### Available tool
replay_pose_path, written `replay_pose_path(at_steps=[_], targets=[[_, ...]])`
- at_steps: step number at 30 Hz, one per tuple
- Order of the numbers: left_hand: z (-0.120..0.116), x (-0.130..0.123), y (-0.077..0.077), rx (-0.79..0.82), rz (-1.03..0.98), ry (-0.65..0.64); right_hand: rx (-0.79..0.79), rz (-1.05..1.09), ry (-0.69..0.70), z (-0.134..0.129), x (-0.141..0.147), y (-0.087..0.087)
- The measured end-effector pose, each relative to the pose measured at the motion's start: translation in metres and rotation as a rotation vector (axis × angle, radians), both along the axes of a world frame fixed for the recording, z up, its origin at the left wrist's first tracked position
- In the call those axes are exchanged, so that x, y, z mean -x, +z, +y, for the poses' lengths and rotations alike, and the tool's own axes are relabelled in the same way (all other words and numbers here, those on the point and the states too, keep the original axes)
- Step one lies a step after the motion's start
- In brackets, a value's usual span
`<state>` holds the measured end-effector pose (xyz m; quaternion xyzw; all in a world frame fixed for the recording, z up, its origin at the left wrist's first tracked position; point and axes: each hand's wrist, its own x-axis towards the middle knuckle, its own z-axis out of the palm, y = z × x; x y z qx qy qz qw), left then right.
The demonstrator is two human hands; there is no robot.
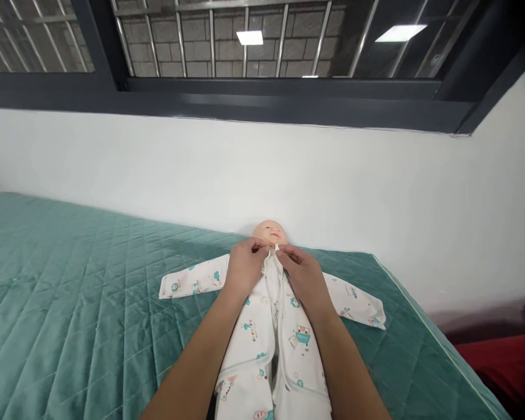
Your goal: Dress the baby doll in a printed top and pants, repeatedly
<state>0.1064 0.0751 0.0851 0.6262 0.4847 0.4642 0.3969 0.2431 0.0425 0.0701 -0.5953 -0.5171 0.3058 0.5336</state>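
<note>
A baby doll [269, 228] lies on its back, its head close to the wall. White baby clothes [250, 326] with small teal and orange prints cover its body, sleeves spread out to both sides and the front parted down the middle. At the neck, my left hand [247, 262] pinches the collar edge on the left. My right hand [304, 274] pinches the collar edge on the right, fingertips close to the left hand's. The doll's arms and legs do not show.
A green quilted mattress cover [91, 309] lies under the doll. Behind it rise a white wall [157, 169] and a dark-framed window [266, 102] with metal bars. Something red [503, 364] is beyond the bed's right edge.
</note>
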Motion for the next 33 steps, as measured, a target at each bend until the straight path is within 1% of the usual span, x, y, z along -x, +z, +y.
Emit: replay_pose_path(at_steps=[5, 8, 11, 13, 15, 18, 21, 24, 29, 33], targets=[[-0.002, 0.002, -0.001, 0.014, 0.008, -0.025, 0.025, -0.021, 0.075, -0.003, -0.001, 0.001], [-0.002, 0.005, -0.002, 0.021, -0.01, -0.031, 0.013, -0.034, 0.138, -0.004, -0.002, 0.002], [-0.002, 0.007, -0.004, 0.049, -0.055, -0.077, -0.001, -0.042, 0.17, -0.006, -0.003, 0.003], [-0.001, 0.007, -0.006, 0.059, -0.092, -0.1, -0.011, -0.052, 0.174, -0.007, -0.003, 0.004], [0.0, 0.007, -0.009, 0.049, -0.11, -0.094, -0.015, -0.07, 0.171, -0.007, -0.001, 0.004], [0.003, 0.007, -0.012, 0.029, -0.11, -0.059, -0.03, -0.131, 0.118, -0.006, 0.002, 0.002], [0.006, 0.007, -0.014, 0.031, -0.119, -0.049, -0.059, -0.174, 0.075, -0.004, 0.004, -0.001], [0.007, 0.007, -0.014, 0.034, -0.118, -0.059, -0.078, -0.188, 0.086, -0.003, 0.004, -0.003], [0.01, 0.01, -0.017, 0.047, -0.153, -0.147, -0.086, -0.254, 0.095, -0.002, 0.002, -0.005], [0.011, 0.009, -0.019, 0.024, -0.12, -0.153, -0.076, -0.249, 0.125, -0.002, 0.002, -0.005]])
